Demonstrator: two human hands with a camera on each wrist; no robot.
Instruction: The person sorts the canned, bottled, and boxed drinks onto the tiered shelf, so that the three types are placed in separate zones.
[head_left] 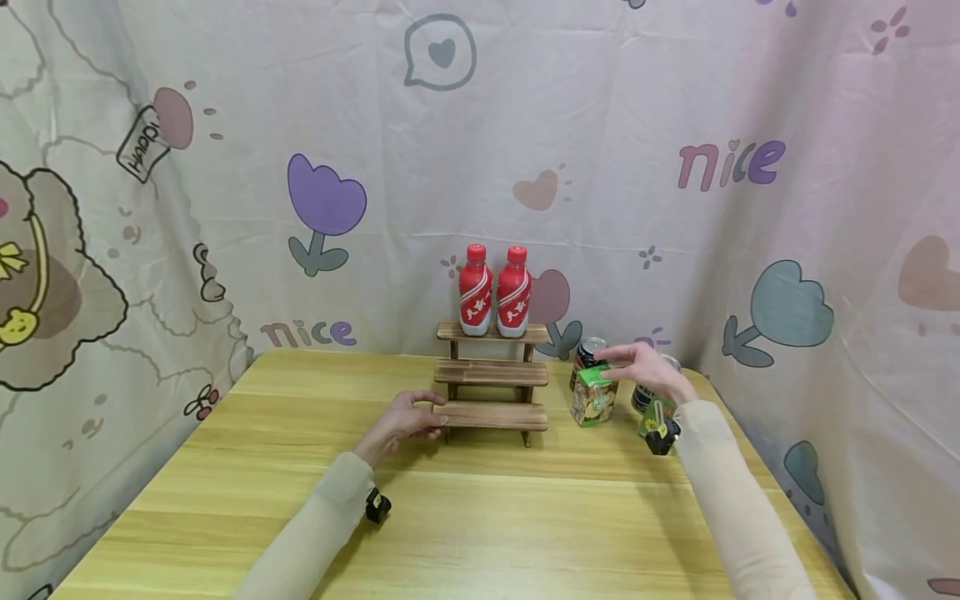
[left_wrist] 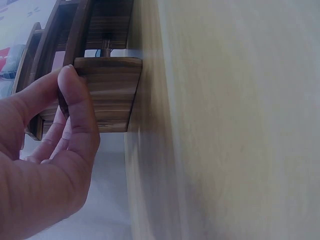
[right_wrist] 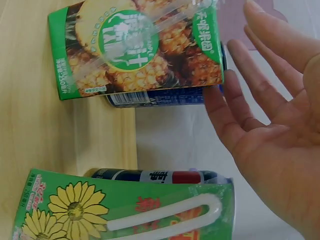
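Observation:
My left hand point(head_left: 405, 419) pinches the left end of the lowest step of a three-step wooden stand point(head_left: 491, 414); the left wrist view has the thumb against the step's edge point(left_wrist: 107, 92). Two red bottles point(head_left: 476, 292) with white bases stand upright on the top step. At the right, my right hand point(head_left: 648, 369) hovers at the top of a pineapple juice carton point(head_left: 592, 404), fingers spread and loosely bent. In the right wrist view its fingertips are beside the carton's point(right_wrist: 140, 55) top end, not wrapped round it; whether they touch it I cannot tell.
A dark can point(head_left: 591, 348) stands behind the pineapple carton. Further right are a second can point(head_left: 641, 397) and a green carton with yellow flowers point(right_wrist: 165, 215) and a white straw. A patterned curtain point(head_left: 615, 100) hangs round the wooden table point(head_left: 480, 533).

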